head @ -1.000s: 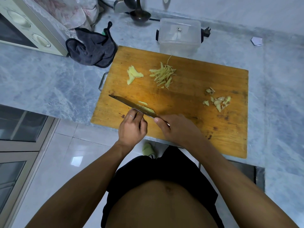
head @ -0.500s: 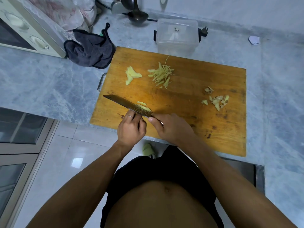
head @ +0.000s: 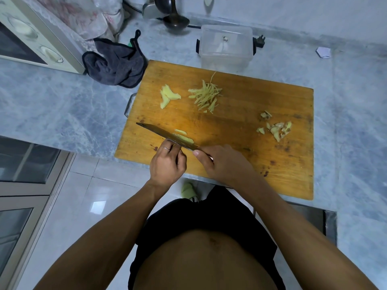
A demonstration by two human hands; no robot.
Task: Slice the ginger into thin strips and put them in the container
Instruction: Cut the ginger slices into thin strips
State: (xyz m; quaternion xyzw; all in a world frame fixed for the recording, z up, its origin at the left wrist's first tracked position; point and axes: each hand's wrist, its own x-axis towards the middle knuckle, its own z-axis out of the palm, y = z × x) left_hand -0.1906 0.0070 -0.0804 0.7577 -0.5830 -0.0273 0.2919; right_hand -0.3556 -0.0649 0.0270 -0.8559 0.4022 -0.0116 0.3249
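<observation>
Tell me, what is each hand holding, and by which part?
The right hand grips the knife by its handle. The left hand steadies the ginger slices beside the blade; its fingertips are mostly hidden.

We are in a home kitchen: a marble counter [head: 62, 105] carries a wooden board [head: 240, 126] with cut ginger [head: 206, 97], a ladle [head: 174, 21] rests by the wall, an oven [head: 31, 38] stands at the left, and the floor [head: 88, 197] is tiled.
</observation>
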